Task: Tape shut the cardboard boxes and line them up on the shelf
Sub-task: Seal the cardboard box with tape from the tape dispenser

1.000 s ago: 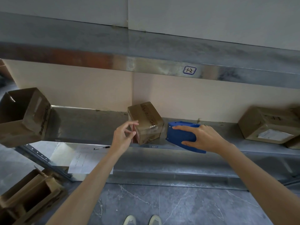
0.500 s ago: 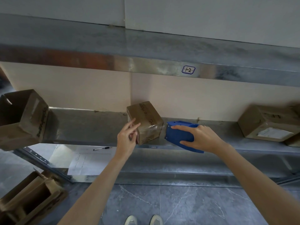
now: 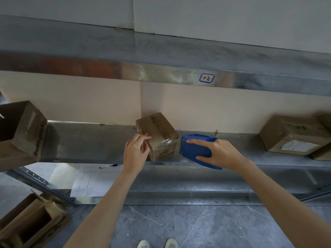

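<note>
Mid shelf (image 3: 89, 140): small box (image 3: 157, 136) centre, askew, near front edge. L grip (image 3: 135, 153) on its L corner. Tape dispenser (image 3: 196, 149) just R of it, under R grip (image 3: 220, 153). Open box (image 3: 21, 133) far L; sealed box (image 3: 293, 135) far R. Upper shelf (image 3: 161, 51) overhead. Below: pen (image 3: 108, 165) at far edge of paper (image 3: 89, 181). Carton (image 3: 30, 224) on floor, front L.

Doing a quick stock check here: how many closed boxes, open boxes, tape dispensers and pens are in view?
Closed cardboard boxes: 3 (small box, labelled box, box cut off at the right edge)
Open cardboard boxes: 2 (open box at the left, open box on the floor)
Tape dispenser: 1
Pen: 1
Total: 7
</note>
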{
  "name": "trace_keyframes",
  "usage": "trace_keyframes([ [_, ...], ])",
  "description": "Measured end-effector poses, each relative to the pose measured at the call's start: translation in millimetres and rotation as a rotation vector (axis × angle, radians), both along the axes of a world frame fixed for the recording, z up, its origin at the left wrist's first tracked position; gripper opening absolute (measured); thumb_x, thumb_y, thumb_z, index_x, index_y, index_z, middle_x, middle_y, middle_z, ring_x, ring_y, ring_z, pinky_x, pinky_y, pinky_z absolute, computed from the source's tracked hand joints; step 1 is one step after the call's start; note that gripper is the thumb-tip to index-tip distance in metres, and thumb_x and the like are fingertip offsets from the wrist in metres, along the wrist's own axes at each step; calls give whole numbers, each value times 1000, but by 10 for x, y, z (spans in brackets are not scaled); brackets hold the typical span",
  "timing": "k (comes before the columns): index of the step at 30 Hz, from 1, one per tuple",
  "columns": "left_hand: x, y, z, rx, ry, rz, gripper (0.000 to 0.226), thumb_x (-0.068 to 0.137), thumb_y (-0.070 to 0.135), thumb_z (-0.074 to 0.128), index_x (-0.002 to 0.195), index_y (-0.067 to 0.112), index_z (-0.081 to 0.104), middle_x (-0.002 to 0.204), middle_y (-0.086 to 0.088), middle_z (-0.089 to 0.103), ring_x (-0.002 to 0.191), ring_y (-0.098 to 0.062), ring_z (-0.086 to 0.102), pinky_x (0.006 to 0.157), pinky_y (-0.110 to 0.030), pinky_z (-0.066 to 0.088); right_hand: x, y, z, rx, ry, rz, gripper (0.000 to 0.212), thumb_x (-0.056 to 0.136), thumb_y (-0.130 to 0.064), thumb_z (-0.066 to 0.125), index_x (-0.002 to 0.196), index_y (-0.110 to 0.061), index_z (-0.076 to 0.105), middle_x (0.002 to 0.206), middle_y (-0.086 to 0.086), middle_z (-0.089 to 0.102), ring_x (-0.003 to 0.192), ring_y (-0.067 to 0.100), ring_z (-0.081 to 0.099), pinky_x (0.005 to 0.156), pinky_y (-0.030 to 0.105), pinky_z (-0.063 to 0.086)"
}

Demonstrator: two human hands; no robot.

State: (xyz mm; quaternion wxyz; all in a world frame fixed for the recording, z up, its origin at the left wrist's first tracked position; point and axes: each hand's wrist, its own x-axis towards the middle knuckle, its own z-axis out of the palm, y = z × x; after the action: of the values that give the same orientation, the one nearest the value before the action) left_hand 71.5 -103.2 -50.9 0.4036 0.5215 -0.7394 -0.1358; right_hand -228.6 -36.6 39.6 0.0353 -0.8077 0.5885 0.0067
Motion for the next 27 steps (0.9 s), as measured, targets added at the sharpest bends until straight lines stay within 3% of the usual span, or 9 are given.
trace_keyframes([
  [3, -52, -38, -24, -22, 68, 21, 21, 85, -3, 68, 99, 12, 68, 109, 1, 66, 119, -16, 58, 96, -36, 46, -9, -10, -22, 0, 9, 0, 66, 94, -54, 50, 137, -64, 0, 96, -5, 72, 69, 13, 64, 65, 28, 54],
  [7, -107, -30, -136, -42, 105, 27, 19, 85, -1, 69, 100, 11, 66, 115, -2, 64, 122, -18, 57, 97, -36, 48, -22, -3, -48, -1, -32, -7, 63, 94, -54, 51, 142, -61, 11, 96, -7, 72, 70, 14, 65, 64, 27, 53],
  [15, -47, -14, -188, -27, 5, -35, 53, 69, 6, 82, 114, 16, 56, 123, -2, 56, 128, -19, 52, 102, -35, 44, -10, -28, -143, 20, -78, -11, 65, 93, -54, 50, 132, -70, 0, 93, -7, 72, 68, 13, 64, 64, 29, 53],
  [18, -14, -11, -172, -1, -44, -54, 58, 67, 10, 85, 116, 16, 56, 124, -3, 56, 126, -22, 54, 100, -42, 50, -4, -51, -187, 24, -71, -9, 67, 93, -53, 50, 131, -69, -3, 91, -5, 73, 68, 15, 64, 64, 29, 52],
  [21, -16, -57, -151, -39, -44, -16, 43, 70, 5, 83, 107, 13, 63, 118, -4, 62, 119, -23, 60, 94, -45, 53, -12, -80, -198, 19, -72, -12, 67, 93, -55, 48, 129, -71, -6, 90, -4, 73, 68, 15, 64, 64, 30, 53],
  [27, -60, -78, -114, -120, -15, 79, 22, 77, -1, 77, 93, 12, 70, 104, 0, 70, 105, -22, 67, 89, -36, 46, -16, -86, -167, 2, -60, -5, 66, 93, -53, 51, 135, -65, 1, 82, -5, 72, 59, 14, 60, 58, 30, 51],
])
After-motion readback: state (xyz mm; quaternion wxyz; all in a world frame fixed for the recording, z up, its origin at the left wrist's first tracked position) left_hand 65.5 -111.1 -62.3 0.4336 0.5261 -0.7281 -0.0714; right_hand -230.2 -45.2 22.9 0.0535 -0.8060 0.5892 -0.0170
